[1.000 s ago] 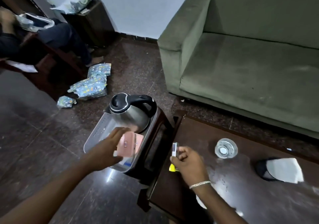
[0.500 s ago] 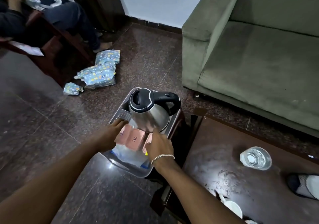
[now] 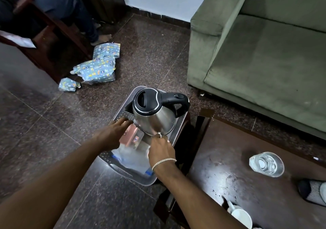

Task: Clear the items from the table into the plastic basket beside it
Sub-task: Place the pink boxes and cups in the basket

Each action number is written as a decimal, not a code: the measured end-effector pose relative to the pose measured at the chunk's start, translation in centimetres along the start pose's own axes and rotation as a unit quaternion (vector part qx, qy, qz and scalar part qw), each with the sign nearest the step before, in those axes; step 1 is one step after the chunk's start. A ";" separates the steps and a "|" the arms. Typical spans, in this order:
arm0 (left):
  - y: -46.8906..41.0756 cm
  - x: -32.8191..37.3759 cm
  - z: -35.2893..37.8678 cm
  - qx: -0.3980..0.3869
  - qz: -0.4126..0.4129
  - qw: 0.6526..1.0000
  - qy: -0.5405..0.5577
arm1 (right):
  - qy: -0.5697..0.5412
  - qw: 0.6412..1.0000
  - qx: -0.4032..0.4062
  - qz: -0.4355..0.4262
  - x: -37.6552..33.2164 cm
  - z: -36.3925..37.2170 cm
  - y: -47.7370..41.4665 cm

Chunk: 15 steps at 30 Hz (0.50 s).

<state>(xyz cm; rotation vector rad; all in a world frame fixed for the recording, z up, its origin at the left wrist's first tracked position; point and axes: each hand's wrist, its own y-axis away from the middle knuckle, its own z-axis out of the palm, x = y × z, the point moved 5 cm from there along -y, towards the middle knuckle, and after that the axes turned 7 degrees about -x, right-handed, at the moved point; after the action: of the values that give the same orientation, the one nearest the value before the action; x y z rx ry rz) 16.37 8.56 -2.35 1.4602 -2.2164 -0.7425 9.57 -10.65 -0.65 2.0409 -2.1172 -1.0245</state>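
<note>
A grey plastic basket (image 3: 137,178) stands on the floor against the left end of the dark wooden table (image 3: 229,158). Inside it are a steel kettle (image 3: 153,115) with a black lid and handle, pink packets (image 3: 129,135) and a clear plastic wrapper (image 3: 130,158). My left hand (image 3: 112,135) hovers over the pink packets with its fingers spread and holds nothing. My right hand (image 3: 161,151) reaches into the basket at the kettle's base, fingers curled down; what they hold is hidden. On the table stand a water glass (image 3: 266,164) and a white cup (image 3: 241,216).
A green sofa (image 3: 264,61) runs behind the table. A dark and white cloth-like item (image 3: 312,191) lies at the table's right edge. Patterned blue packages (image 3: 96,70) lie on the floor to the left. A seated person (image 3: 53,4) is at the upper left.
My left hand let go of the pink packet in the basket and spread its fingers. My right hand moved from the table into the basket with a small white and yellow item, towards the kettle.
</note>
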 end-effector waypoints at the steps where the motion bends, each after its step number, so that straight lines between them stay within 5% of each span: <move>1: -0.1 0.3 -0.1 -0.003 0.004 1.000 0.006 | -0.002 1.000 -0.002 0.001 0.1 0.0 -0.1; 11: -0.5 0.5 -0.3 -0.020 0.011 1.000 0.013 | -0.017 1.000 0.003 0.008 0.6 0.0 0.1; 15: -0.4 0.6 -0.3 -0.018 0.017 1.000 0.016 | 0.022 0.994 0.050 -0.097 -1.5 -0.5 0.5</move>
<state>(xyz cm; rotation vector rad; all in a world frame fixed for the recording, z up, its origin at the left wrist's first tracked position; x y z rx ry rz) 16.60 7.79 -2.33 1.4047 -2.1861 -0.7391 9.51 -9.55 0.58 2.3317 -2.0204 -0.8985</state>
